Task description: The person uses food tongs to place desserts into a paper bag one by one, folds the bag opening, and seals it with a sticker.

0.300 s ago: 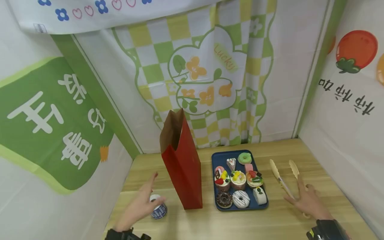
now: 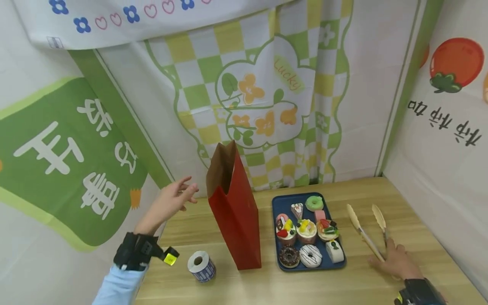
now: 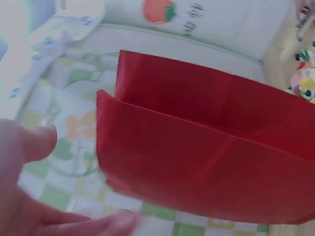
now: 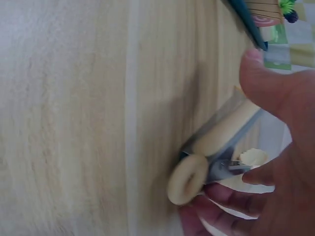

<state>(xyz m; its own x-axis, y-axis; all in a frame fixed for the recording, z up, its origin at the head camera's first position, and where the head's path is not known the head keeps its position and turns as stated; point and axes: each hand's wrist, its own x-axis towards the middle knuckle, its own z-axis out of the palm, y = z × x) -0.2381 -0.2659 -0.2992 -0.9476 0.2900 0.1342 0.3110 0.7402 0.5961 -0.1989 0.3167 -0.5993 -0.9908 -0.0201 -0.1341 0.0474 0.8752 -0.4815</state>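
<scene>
A tall red paper bag [image 2: 240,220] stands upright with its mouth open. My left hand [image 2: 169,205] is raised left of its top, thumb and fingers spread and holding nothing. In the left wrist view, those fingertips come close beside the red bag's [image 3: 197,157] rim. My right hand [image 2: 398,262] is at the handle end of the tongs [image 2: 367,242], which lie with their tips apart. The right wrist view shows its fingers [image 4: 231,196] beside the tongs' ring-shaped end [image 4: 188,179], while the thumb stands away.
A blue tray [image 2: 280,203] holds several pastries, among them a chocolate doughnut [image 2: 289,256], a white doughnut [image 2: 310,256] and a green one [image 2: 314,203]. A roll of labels [image 2: 202,266] stands left of the bag. A checked curtain [image 2: 263,106] hangs behind the wooden table [image 2: 305,288].
My left hand has risen from beside the label roll to near the bag's top, uncovering the roll. My right hand has shifted slightly lower along the tongs, toward their handle end.
</scene>
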